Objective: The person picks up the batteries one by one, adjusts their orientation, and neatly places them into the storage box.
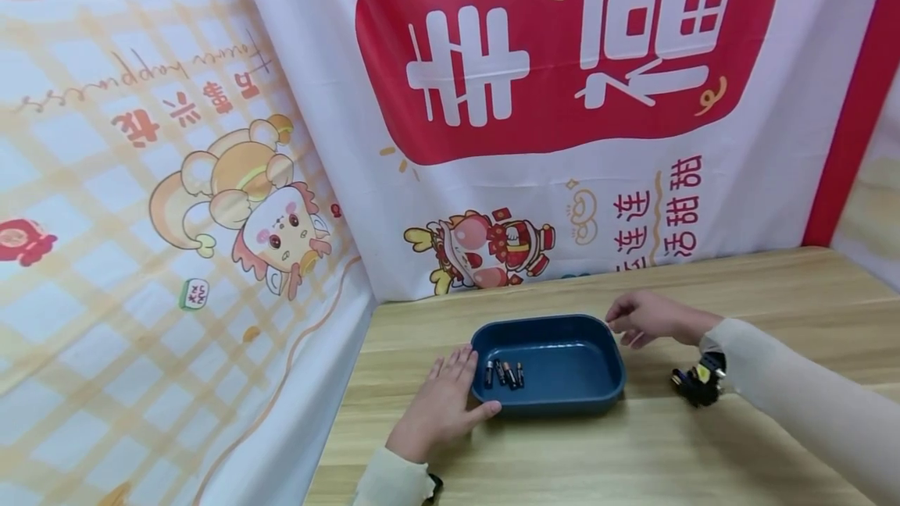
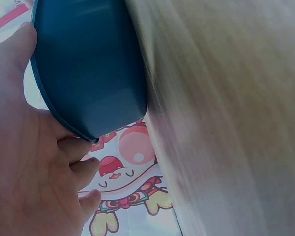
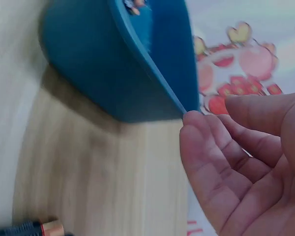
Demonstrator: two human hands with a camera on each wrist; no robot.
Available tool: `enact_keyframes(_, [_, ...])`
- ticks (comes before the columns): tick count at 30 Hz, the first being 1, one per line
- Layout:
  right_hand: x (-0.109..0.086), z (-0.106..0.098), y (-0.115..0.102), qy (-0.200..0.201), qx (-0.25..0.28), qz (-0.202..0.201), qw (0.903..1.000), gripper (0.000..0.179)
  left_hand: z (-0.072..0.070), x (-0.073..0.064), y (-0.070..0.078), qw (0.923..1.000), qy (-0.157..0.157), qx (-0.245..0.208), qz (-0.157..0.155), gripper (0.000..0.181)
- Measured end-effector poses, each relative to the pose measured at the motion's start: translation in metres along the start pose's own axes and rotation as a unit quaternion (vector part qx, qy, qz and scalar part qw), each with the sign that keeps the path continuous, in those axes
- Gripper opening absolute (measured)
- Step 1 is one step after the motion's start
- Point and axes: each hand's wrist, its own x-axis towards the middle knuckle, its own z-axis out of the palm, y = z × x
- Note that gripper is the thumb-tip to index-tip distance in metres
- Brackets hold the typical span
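Note:
A dark blue rectangular plastic bin (image 1: 562,400) stands on the wooden table. Several small batteries (image 1: 510,375) lie inside it, bunched near its left end. My left hand (image 1: 439,404) rests on the bin's left end, fingers stretched along the rim and thumb at the near edge. In the left wrist view the thumb and fingers (image 2: 78,164) lie at the rim without curling round it. At the back right corner is my right hand (image 1: 650,316), fingers loosely bent. The right wrist view shows its fingertips (image 3: 192,123) right at the rim, with nothing gripped.
Another battery (image 3: 29,229) with a copper-coloured end shows at the lower left of the right wrist view. A black device (image 1: 699,381) is at the right wrist. Printed white cloth (image 1: 380,201) hangs behind and left of the wooden table (image 1: 759,295).

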Motion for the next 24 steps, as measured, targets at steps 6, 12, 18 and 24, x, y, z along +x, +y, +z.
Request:
enact_keyframes(6, [-0.012, -0.026, 0.019, 0.013, 0.002, 0.013, 0.9998, 0.027, 0.002, 0.0, 0.0, 1.0, 0.001, 0.003, 0.0, 0.095])
enact_keyframes(12, [-0.026, -0.042, 0.034, 0.013, -0.001, 0.023, 0.9996, 0.029, 0.001, 0.002, 0.0, 1.0, 0.003, 0.001, -0.002, 0.095])
enact_keyframes(18, [-0.042, -0.053, 0.052, 0.023, -0.012, 0.025, 0.9994, 0.032, 0.0, 0.002, 0.001, 1.0, -0.001, -0.005, 0.0, 0.095])
enact_keyframes(24, [-0.048, -0.061, 0.075, 0.026, -0.022, 0.058, 0.9977, 0.031, -0.001, 0.001, -0.001, 1.0, -0.006, -0.004, -0.004, 0.095])
